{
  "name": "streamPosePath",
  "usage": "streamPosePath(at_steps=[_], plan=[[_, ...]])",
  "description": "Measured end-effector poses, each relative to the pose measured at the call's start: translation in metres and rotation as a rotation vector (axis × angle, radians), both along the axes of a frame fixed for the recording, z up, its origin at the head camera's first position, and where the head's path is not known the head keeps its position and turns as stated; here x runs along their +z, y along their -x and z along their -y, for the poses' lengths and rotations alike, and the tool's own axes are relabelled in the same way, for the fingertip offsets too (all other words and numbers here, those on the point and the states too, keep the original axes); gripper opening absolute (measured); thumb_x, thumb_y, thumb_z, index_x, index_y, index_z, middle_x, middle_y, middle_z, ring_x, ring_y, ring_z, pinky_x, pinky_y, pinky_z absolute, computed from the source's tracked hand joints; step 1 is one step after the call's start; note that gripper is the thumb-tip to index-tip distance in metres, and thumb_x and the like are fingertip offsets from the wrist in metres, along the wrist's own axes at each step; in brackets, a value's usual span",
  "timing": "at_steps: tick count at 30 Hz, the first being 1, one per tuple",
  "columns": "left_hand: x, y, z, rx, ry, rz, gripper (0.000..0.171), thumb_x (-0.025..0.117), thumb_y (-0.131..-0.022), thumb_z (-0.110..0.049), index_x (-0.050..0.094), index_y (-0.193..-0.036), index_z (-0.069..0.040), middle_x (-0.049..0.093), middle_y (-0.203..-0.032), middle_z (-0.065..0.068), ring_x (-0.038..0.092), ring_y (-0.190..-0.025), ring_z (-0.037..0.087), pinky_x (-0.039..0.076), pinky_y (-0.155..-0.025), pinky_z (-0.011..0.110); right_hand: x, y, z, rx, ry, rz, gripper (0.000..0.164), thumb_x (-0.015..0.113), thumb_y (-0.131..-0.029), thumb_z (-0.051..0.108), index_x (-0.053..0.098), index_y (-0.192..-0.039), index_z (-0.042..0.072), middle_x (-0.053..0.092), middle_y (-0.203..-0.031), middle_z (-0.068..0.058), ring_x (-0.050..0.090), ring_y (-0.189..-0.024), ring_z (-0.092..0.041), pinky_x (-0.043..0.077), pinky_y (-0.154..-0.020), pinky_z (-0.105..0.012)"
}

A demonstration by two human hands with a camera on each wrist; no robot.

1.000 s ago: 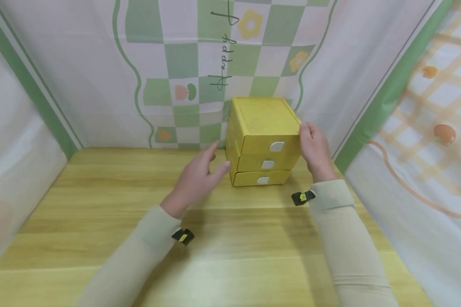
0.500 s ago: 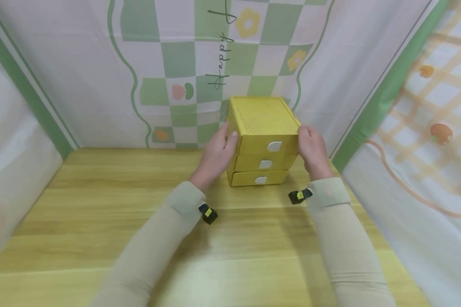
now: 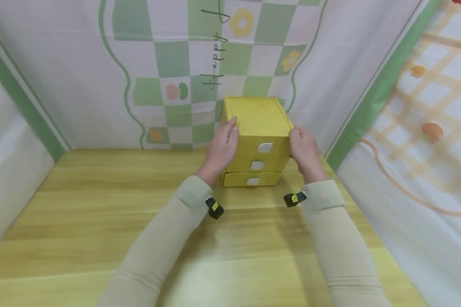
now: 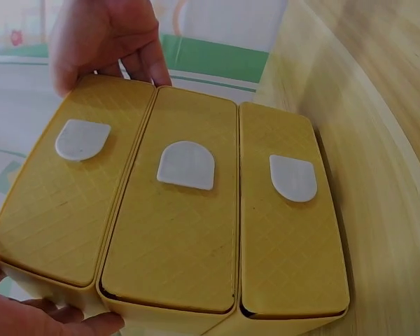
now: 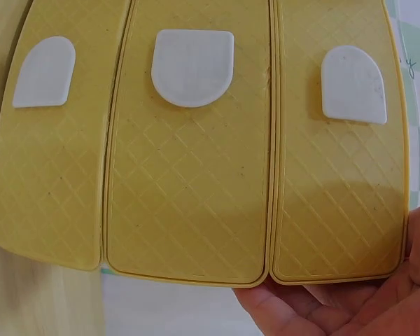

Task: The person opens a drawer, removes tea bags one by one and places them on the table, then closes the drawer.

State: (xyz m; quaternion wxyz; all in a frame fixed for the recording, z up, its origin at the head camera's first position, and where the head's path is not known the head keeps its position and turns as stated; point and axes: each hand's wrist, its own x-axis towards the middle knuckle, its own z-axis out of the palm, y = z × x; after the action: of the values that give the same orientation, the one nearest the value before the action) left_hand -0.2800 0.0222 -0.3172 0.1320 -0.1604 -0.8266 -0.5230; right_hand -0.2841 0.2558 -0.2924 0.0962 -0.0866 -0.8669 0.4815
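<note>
A yellow three-drawer box (image 3: 259, 115) stands on the wooden table against the back cloth. Each drawer front carries a white rounded tab, such as the middle tab (image 4: 187, 166). All three drawers look closed. My left hand (image 3: 220, 147) grips the box's upper left side, with the thumb at the top front edge and the fingers along the side wall. On the opposite side, my right hand (image 3: 305, 151) holds the upper right corner. From the right wrist, its fingers (image 5: 322, 308) are seen curled under the side of the upper drawers.
The wooden table (image 3: 100, 213) stretches out left and in front of the box. Behind it hangs a green-and-white checked cloth (image 3: 173, 64). Another patterned cloth (image 3: 418, 149) closes off the right side, near my right arm.
My left hand has moved right and come from apart to gripping the box's left side. My right hand keeps its hold at the right corner. The whole head view has shifted slightly.
</note>
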Motion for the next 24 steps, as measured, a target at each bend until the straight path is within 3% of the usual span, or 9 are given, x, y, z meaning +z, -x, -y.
streamPosePath(at_steps=[4,7,13,24], plan=[[0.0,-0.001,0.002,0.003,-0.018,0.017,0.054,0.025,-0.106,-0.04,0.035,-0.153,-0.015,0.038,-0.156,0.002,0.03,-0.141,0.014,0.024,-0.116,0.032,0.0,-0.002,0.002,0.011,-0.023,0.012,0.063,0.024,-0.1,0.047,0.041,-0.149,0.012,0.048,-0.142,-0.012,0.049,-0.115,-0.027,0.049,-0.093,-0.046],[0.0,-0.002,0.004,-0.003,-0.033,0.022,0.054,0.026,-0.106,-0.041,0.035,-0.153,-0.016,0.037,-0.156,0.0,0.029,-0.141,0.013,0.023,-0.116,0.031,-0.001,-0.002,0.003,0.014,-0.052,0.015,0.064,0.022,-0.1,0.048,0.038,-0.151,0.013,0.048,-0.142,-0.012,0.049,-0.115,-0.027,0.048,-0.093,-0.047],[-0.002,-0.004,0.01,-0.006,-0.065,0.036,0.053,0.028,-0.106,-0.042,0.037,-0.152,-0.018,0.036,-0.156,-0.006,0.026,-0.141,0.007,0.022,-0.116,0.028,-0.002,-0.006,0.008,0.029,-0.087,0.001,0.062,0.02,-0.099,0.047,0.044,-0.145,0.011,0.052,-0.125,-0.011,0.05,-0.104,-0.027,0.048,-0.084,-0.044],[-0.004,-0.008,0.024,0.024,-0.069,0.009,0.052,0.03,-0.105,-0.042,0.043,-0.15,-0.019,0.042,-0.152,-0.008,0.032,-0.136,0.002,0.026,-0.113,0.024,-0.004,-0.012,0.02,0.053,-0.182,-0.056,0.063,0.02,-0.1,0.043,0.038,-0.15,0.01,0.051,-0.104,-0.014,0.049,-0.084,-0.03,0.045,-0.072,-0.042]])
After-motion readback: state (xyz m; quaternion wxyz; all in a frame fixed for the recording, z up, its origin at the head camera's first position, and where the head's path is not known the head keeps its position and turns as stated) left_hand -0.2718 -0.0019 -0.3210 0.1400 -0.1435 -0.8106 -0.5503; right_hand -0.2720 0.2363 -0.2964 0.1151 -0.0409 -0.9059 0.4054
